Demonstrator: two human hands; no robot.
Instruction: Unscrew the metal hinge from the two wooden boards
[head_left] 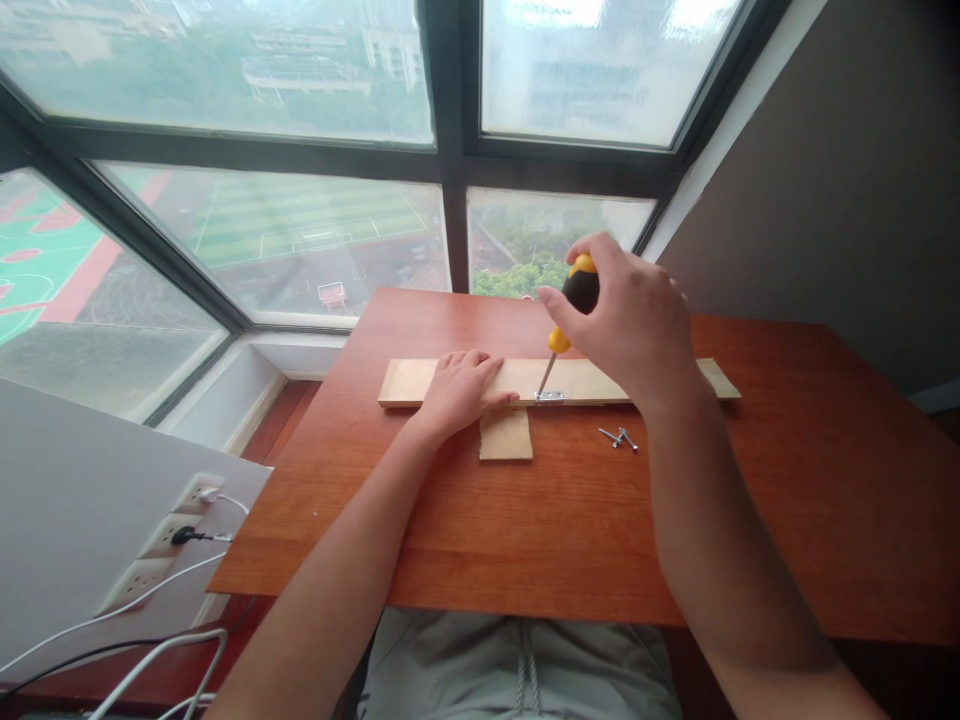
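A long pale wooden plank (420,382) lies across the reddish wooden table (540,540). A small square wood piece (506,436) sits against its near edge. My left hand (461,390) lies flat on the plank, fingers stretched out, pressing it down. My right hand (626,320) is closed round the black-and-yellow handle of a screwdriver (574,300). The screwdriver's tip stands on a small metal bracket (550,396) at the plank's near edge, just right of my left fingertips.
A few loose screws (619,437) lie on the table right of the small wood piece. Large windows (300,230) stand beyond the table's far edge. A brown wall is at right. Wall sockets with white cables (180,530) are at lower left.
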